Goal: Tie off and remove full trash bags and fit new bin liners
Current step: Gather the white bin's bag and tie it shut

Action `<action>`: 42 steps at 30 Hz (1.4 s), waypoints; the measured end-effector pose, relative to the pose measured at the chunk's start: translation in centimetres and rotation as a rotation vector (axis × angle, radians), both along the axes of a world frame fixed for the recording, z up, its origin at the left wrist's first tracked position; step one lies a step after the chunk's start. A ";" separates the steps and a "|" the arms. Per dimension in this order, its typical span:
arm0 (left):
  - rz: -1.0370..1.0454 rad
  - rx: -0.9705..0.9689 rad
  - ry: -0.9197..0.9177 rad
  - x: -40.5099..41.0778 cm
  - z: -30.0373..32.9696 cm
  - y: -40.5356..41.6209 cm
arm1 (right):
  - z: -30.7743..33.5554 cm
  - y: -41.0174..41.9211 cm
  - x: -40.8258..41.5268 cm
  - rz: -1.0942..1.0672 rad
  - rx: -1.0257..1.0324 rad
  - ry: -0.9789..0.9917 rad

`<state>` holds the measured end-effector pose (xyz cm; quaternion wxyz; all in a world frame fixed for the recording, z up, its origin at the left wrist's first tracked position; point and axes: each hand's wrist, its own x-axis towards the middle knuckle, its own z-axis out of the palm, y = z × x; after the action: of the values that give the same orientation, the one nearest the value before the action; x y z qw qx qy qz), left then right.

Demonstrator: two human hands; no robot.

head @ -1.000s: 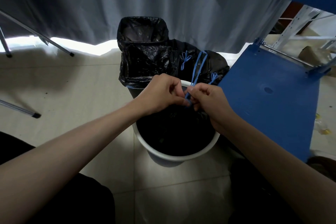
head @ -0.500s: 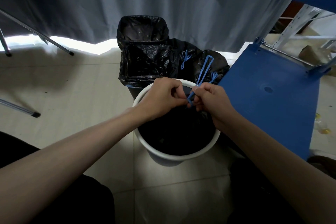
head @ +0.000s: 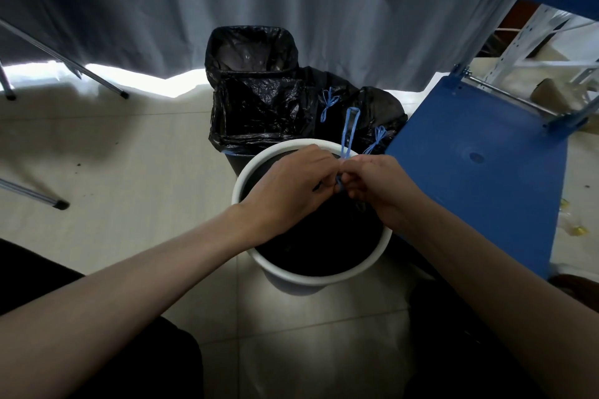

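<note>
Left hand (head: 291,185) and right hand (head: 377,186) pinch blue drawstring (head: 349,133) between curled fingers, over white bin (head: 324,278). Loop stands upright. Black bag (head: 317,243) fills bin; knot hidden behind knuckles.

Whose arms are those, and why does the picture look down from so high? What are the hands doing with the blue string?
The camera sits on a person's head, so you see their own two arms from above. The left hand and right hand meet over a round white bin on the floor. Both pinch the blue drawstring of its black bag, tying it. Behind stands a dark bin with a black liner, and beside it tied black bags.
</note>
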<state>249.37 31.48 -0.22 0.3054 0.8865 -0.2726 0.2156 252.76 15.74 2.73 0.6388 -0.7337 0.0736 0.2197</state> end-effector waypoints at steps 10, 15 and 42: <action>0.036 -0.134 0.138 0.0 1.0 0.1 | 0.0 -0.3 0.1 0.058 -0.019 -0.111; -0.037 -0.100 0.015 -0.5 1.1 -0.3 | 0.0 -0.2 0.2 0.054 0.008 -0.033; 0.158 -0.242 0.500 0.7 3.1 1.5 | 0.0 0.1 0.0 0.098 0.044 -0.156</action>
<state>250.03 32.95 2.89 0.4489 0.8878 -0.0911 0.0445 252.74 15.80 2.77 0.6470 -0.7370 -0.0174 0.1945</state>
